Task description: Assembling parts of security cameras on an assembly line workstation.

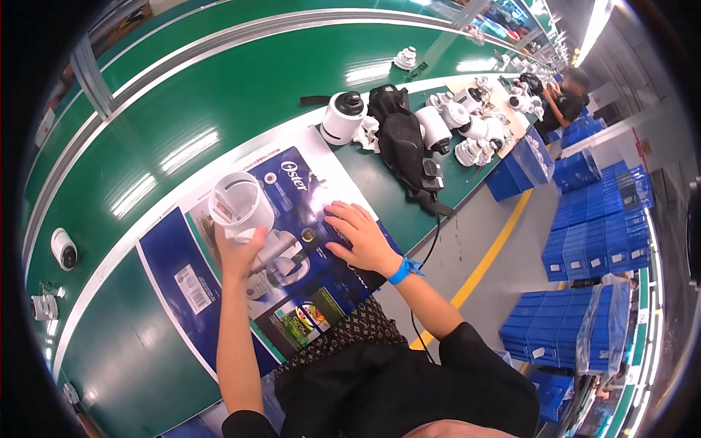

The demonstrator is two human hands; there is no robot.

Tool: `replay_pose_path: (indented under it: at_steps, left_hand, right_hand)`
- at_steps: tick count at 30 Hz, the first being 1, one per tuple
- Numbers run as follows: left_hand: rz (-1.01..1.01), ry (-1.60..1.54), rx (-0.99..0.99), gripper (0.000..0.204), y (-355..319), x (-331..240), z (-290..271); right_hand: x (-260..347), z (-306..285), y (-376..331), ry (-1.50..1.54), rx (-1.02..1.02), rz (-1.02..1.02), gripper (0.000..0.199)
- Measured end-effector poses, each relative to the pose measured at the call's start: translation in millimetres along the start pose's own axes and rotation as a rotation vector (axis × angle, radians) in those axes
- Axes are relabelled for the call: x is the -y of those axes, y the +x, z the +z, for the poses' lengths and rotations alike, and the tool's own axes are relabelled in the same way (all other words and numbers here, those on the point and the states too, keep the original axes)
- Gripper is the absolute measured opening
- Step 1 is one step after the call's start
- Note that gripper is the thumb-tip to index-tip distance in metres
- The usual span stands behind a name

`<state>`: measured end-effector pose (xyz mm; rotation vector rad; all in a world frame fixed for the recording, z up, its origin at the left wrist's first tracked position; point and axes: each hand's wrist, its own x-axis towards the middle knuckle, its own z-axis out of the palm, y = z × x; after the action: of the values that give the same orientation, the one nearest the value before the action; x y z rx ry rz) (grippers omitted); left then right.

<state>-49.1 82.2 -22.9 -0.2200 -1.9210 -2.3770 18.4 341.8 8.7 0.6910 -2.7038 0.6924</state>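
Observation:
My left hand (239, 254) grips a white, cup-shaped plastic housing (252, 196) by its lower side. The housing's round opening faces up, with some parts visible inside that I cannot make out. Beneath it lies a printed blue cardboard sheet (162, 248), with appliance and food pictures, spread over the green bench. My right hand (363, 237) rests flat on the sheet, fingers apart, holding nothing. A blue band (406, 270) is tied round my right wrist.
A white appliance body (342, 120) with a black top stands beyond the sheet, beside a black bag (398, 135). Several white parts (475, 120) crowd the bench to the right. Blue crates (595, 230) are stacked across the aisle. A co-worker (569, 95) is farther along.

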Motion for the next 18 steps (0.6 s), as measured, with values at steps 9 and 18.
replay_pose_path:
  at_steps: [9,18]
  left_hand:
    - [-0.021,0.015,0.042,0.086,-1.7,-8.2,-4.2]
    - [-0.032,-0.055,0.087,0.085,2.1,-8.2,-0.8]
  right_hand:
    - [-47.4,-91.4,-55.9,-0.169,-0.566,0.186,0.032]
    - [-209.5,-157.0,-94.9,-0.088,-0.813,0.773,0.038]
